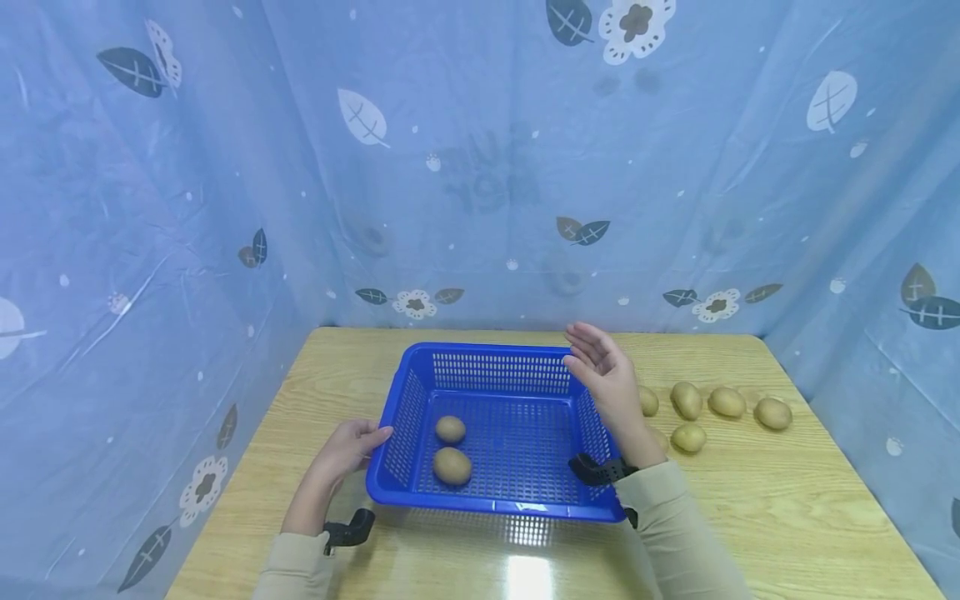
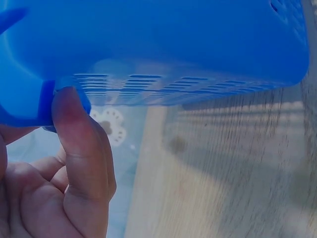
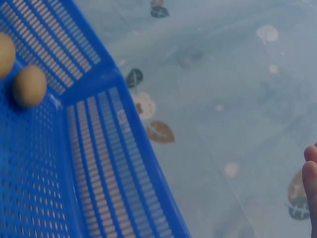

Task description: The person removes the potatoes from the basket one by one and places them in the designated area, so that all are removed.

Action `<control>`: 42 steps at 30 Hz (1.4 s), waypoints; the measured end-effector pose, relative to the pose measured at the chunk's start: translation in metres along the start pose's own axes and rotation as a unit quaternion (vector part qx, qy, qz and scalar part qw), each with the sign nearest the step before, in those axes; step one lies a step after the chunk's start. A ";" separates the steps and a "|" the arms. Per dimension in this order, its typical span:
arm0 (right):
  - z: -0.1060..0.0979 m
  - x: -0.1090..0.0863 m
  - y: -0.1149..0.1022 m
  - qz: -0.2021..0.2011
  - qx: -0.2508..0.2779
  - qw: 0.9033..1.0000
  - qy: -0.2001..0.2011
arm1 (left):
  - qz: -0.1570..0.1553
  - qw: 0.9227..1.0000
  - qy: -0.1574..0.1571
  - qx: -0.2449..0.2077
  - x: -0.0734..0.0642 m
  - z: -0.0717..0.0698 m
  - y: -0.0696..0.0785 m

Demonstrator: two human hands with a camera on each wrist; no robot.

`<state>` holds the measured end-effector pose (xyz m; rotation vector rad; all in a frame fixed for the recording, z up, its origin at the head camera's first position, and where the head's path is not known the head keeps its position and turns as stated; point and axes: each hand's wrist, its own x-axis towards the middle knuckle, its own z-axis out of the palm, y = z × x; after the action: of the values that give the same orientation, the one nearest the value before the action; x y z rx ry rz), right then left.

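Note:
A blue plastic basket [image 1: 498, 450] with slotted walls sits over the middle of the table, with two potatoes [image 1: 452, 466] in its left part. I cannot tell whether its base lies flat on the tabletop. At the basket's left rim, my left hand [image 1: 347, 452] grips the edge; in the left wrist view, its fingers [image 2: 79, 144] are bent up against the blue rim. My right hand [image 1: 606, 377] is raised by the basket's back right corner, fingers extended and holding nothing. In the right wrist view only its fingertips [image 3: 310, 171] show, apart from the basket [image 3: 143, 153].
Several loose potatoes [image 1: 727, 402] lie on the wooden table [image 1: 810, 500] right of the basket, some partly hidden by my right arm. A blue patterned curtain [image 1: 487, 167] hangs behind the table and along both sides.

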<state>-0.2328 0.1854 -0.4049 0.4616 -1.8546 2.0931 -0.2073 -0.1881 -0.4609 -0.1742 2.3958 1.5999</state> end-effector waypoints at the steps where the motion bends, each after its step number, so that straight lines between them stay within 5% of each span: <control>1: 0.004 0.002 0.001 -0.002 0.000 1.000 -0.006 | 0.000 1.000 0.001 0.001 0.000 0.000 0.000; 19: 0.058 0.025 0.043 0.058 0.002 0.989 -0.135 | 0.003 1.000 -0.007 0.007 0.002 0.002 0.000; 27: 0.071 0.022 0.064 0.114 -0.004 0.973 -0.201 | 0.000 1.000 -0.012 0.007 0.001 0.002 0.000; 35: 0.078 0.024 0.079 0.127 -0.021 0.958 -0.258 | 0.013 1.000 -0.020 -0.007 0.003 0.000 0.002; 42: 0.085 0.021 0.096 0.169 -0.045 0.929 -0.326 | 0.003 1.000 -0.011 0.010 0.002 -0.001 0.001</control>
<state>-0.2904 0.0904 -0.4720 0.9693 -2.5390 2.2257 -0.2097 -0.1887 -0.4606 -0.1463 2.3963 1.5719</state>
